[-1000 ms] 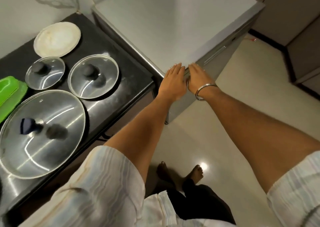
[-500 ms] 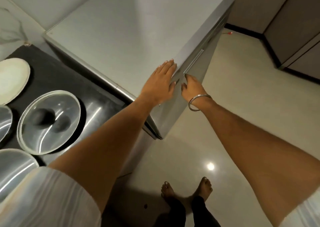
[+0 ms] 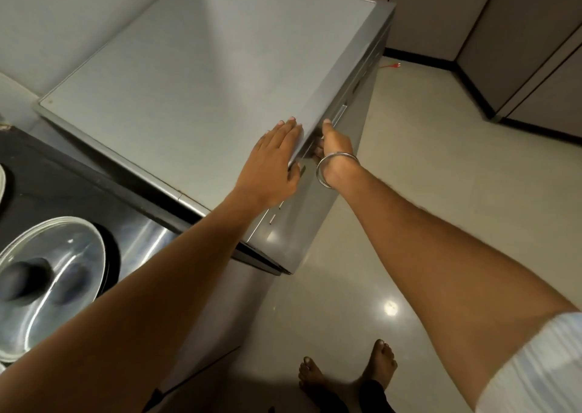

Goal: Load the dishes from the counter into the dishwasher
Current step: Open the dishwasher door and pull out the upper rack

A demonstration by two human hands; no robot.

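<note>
The grey dishwasher (image 3: 201, 91) fills the middle of the view, its flat top bare. My left hand (image 3: 274, 160) lies flat on the top at the front edge, fingers spread. My right hand (image 3: 335, 143), with a metal bangle on the wrist, curls its fingers into the recessed door handle (image 3: 338, 115) on the front face. The door looks closed. A glass lid (image 3: 47, 280) with a dark knob rests on the black counter (image 3: 63, 185) at the lower left, partly behind my left forearm.
The rim of a white plate (image 3: 1, 182) shows at the far left edge. Beige cabinets (image 3: 519, 50) stand at the back right. A glossy tiled floor (image 3: 441, 192) stretches right of the dishwasher, and my bare feet (image 3: 346, 378) stand below it.
The view has swung right, pushing most lids and the plate out of frame. My right hand has slid from the top edge down into the door handle. My left hand stays on top.
</note>
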